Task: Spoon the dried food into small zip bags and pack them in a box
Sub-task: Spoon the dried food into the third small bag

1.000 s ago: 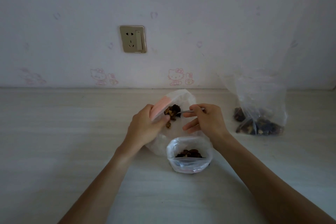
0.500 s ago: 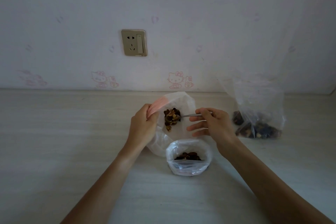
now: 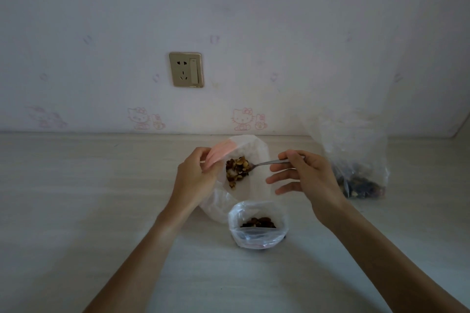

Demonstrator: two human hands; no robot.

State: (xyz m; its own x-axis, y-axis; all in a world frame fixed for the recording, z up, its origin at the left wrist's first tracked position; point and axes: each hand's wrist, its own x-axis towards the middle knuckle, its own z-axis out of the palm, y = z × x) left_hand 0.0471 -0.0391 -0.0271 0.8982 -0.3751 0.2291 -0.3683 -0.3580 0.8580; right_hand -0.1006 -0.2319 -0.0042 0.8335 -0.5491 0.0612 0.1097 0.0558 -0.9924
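One small bag (image 3: 256,226), just nearer than both hands, holds a little food. Left fingers (image 3: 203,160) pinch the source bag (image 3: 251,157) open; right fingers (image 3: 287,160) grip the spoon (image 3: 264,163) in its food (image 3: 237,169). No sealed bags or box in view.

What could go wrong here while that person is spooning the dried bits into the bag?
The spoon is heaped; pieces could fall past the small zip bag, which the left hand holds open by one edge only. The right hand works just above the open filled bag, which it could knock over.
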